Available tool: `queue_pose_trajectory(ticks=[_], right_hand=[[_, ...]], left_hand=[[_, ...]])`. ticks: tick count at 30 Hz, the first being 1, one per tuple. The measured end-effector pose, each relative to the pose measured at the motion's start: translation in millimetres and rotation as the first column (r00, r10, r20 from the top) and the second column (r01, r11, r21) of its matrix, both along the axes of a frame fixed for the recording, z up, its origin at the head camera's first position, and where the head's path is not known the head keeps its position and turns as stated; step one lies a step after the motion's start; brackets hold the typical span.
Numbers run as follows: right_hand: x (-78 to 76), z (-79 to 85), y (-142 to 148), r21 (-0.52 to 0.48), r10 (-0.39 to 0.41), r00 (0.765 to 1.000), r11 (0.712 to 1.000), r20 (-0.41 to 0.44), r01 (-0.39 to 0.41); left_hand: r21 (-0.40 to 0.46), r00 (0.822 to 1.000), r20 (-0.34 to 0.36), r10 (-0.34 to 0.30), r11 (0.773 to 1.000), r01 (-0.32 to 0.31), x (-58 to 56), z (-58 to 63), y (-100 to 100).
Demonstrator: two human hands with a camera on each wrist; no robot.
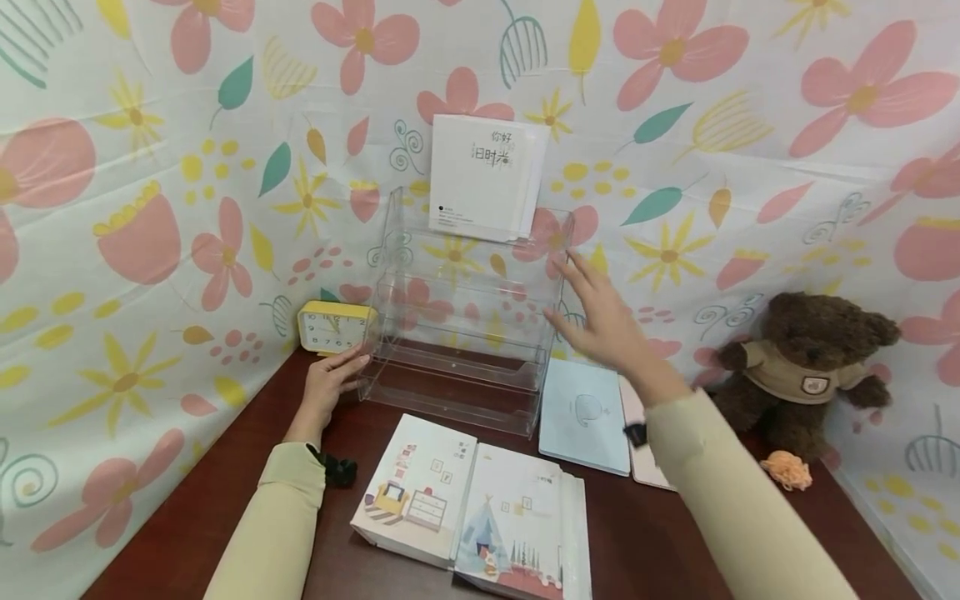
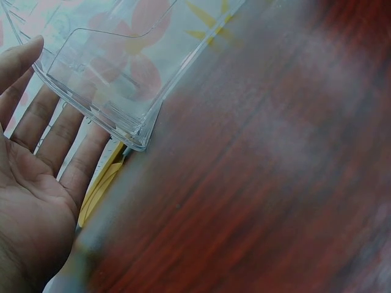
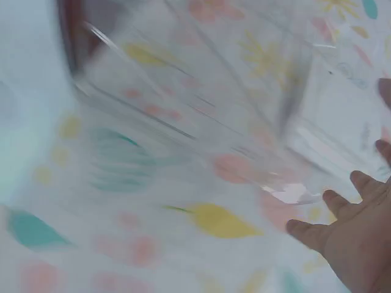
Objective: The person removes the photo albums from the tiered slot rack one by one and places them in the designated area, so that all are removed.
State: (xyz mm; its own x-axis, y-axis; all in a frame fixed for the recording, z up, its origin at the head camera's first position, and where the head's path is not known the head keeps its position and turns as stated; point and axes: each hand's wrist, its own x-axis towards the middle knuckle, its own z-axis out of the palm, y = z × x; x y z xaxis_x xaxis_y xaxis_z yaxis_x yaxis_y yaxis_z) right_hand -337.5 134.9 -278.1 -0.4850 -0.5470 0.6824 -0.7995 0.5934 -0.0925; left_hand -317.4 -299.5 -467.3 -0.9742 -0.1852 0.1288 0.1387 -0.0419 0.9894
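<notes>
A clear acrylic tiered rack [image 1: 457, 358] stands against the patterned cloth. White square booklets [image 1: 483, 179] lean upright in its top tier. My left hand [image 1: 330, 387] is at the rack's lower left side; in the left wrist view, the fingers [image 2: 64, 131] of that hand stretch out along the clear side panel. On the other side, my right hand [image 1: 600, 312] is held with fingers spread beside the rack's upper right edge. The right wrist view has this hand [image 3: 360, 226] near the rack's corner, with nothing in it.
Two stacks of illustrated books, a left stack [image 1: 420, 492] and a right stack [image 1: 517, 525], lie before the rack. A yellow clock [image 1: 336, 327] stands left of it. To the right are a light blue notebook [image 1: 585, 417], a pink notebook [image 1: 648, 467], a brown teddy bear [image 1: 806, 375] and an orange scrunchie [image 1: 786, 471].
</notes>
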Motion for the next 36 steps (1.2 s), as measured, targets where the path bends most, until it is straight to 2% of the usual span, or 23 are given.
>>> queue_pose_trajectory(ticks=[3, 6, 8, 11, 15, 18, 21, 25, 28, 30, 32, 36], right_hand=[[-22.7, 51.4, -22.3, 0.124, -0.072, 0.986, 0.988, -0.149, 0.091], [-40.4, 100.6, -43.6, 0.206, -0.157, 0.97, 0.959, -0.186, 0.195], [-47.9, 129.4, -57.1, 0.245, -0.227, 0.962, 0.934, -0.151, 0.259], [-55.5, 162.8, -74.7, 0.291, -0.325, 0.942, 0.896, -0.083, 0.335], [-58.4, 187.3, -89.0, 0.355, -0.422, 0.907, 0.85, 0.014, 0.39], [-57.2, 190.5, -93.9, 0.379, -0.438, 0.897, 0.841, 0.057, 0.386], [-55.5, 184.7, -98.3, 0.348, -0.407, 0.913, 0.86, 0.026, 0.373], [-52.7, 173.8, -104.1, 0.244, -0.357, 0.93, 0.898, -0.083, 0.366], [-50.3, 166.6, -107.0, 0.215, -0.328, 0.929, 0.908, -0.172, 0.36], [-49.2, 161.8, -109.0, 0.233, -0.292, 0.93, 0.911, -0.222, 0.342], [-48.0, 156.1, -111.6, 0.281, -0.247, 0.941, 0.909, -0.23, 0.307], [-47.8, 139.8, -117.2, 0.395, -0.092, 0.972, 0.902, -0.217, 0.173]], left_hand=[[0.01, 1.0, -0.011, 0.005, 1.0, -0.005, -1.8, -1.5, 3.0], [0.019, 1.0, -0.003, 0.003, 1.0, -0.003, -3.4, -3.7, 8.1], [0.029, 1.0, 0.003, 0.001, 1.0, -0.001, -4.2, -4.8, 12.2], [0.034, 1.0, 0.004, -0.008, 0.999, 0.008, -5.5, -5.1, 18.5], [0.039, 1.0, -0.009, -0.019, 0.999, 0.019, -9.0, -2.8, 24.8], [0.051, 1.0, -0.001, -0.01, 0.999, 0.01, -11.5, -0.7, 26.3], [0.054, 1.0, 0.01, 0.008, 0.999, -0.009, -12.5, 0.8, 24.8], [0.051, 1.0, 0.007, 0.01, 0.999, -0.011, -12.7, 0.8, 19.2], [0.048, 1.0, 0.006, 0.003, 0.999, -0.003, -12.4, -0.7, 13.2], [0.047, 1.0, 0.009, -0.003, 0.999, 0.002, -11.6, -1.8, 8.8], [0.051, 1.0, 0.016, -0.004, 0.999, 0.004, -10.3, -2.6, 4.2], [0.063, 0.999, 0.032, -0.014, 0.998, 0.012, -8.1, -3.1, -6.4]])
